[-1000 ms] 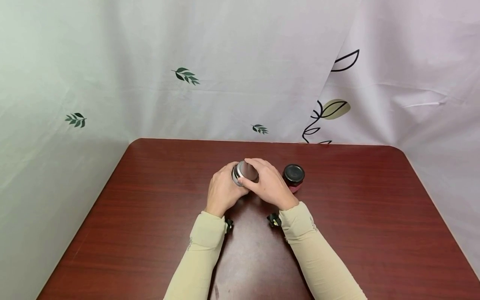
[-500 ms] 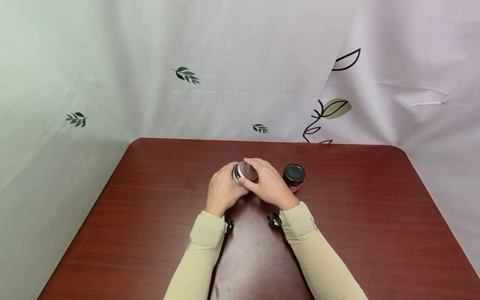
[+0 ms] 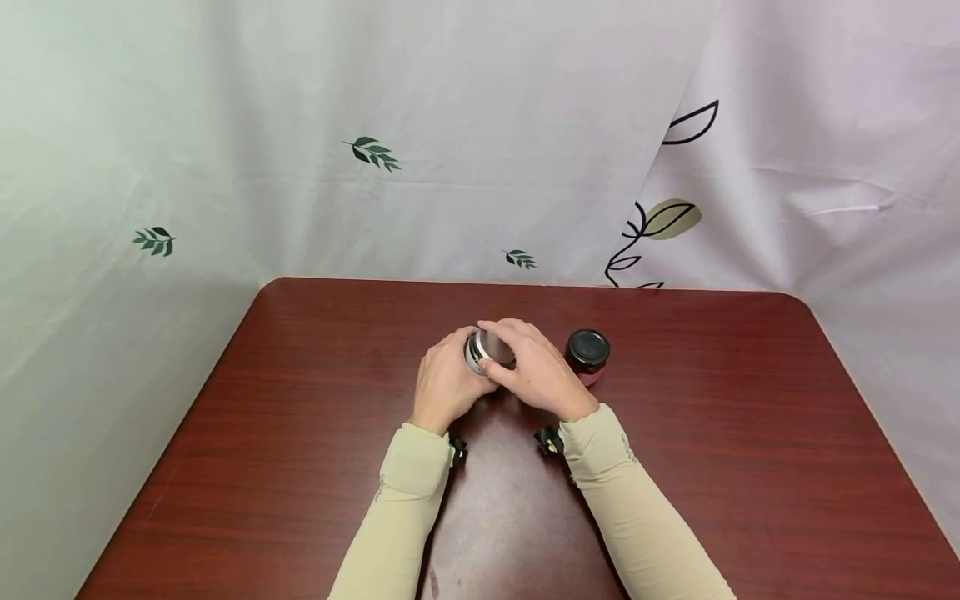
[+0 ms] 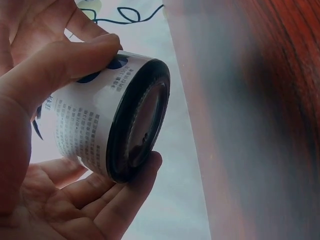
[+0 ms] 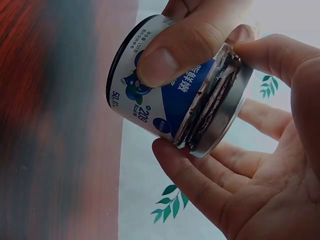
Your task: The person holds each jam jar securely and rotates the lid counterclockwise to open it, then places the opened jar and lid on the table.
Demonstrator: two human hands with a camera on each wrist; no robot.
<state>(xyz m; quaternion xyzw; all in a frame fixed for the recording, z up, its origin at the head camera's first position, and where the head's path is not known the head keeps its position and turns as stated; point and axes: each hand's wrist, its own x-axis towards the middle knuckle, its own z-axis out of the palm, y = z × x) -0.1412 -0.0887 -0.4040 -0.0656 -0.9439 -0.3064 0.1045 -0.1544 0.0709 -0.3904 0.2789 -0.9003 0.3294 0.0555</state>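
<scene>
A small jar (image 5: 150, 100) with a white and blue blueberry label is held up above the table, its dark glass base (image 4: 142, 125) showing in the left wrist view. My left hand (image 3: 447, 375) grips the jar's body, thumb on the label and fingers round the far side. Over the silver metal lid (image 3: 497, 348) curls my right hand (image 3: 540, 371), with thumb and fingers at its rim. In the right wrist view a ragged, dark band shows between the label and the lid; whether the lid is loose I cannot tell.
Just right of my right hand, a second jar (image 3: 588, 348) with a black lid and a reddish lower part stands upright on the red-brown wooden table (image 3: 300, 433). Behind the table hangs a white curtain (image 3: 450, 208) with leaf prints.
My right hand's fingers have shifted slightly left across the lid's far rim. The left hand and the black-lidded jar stay in place.
</scene>
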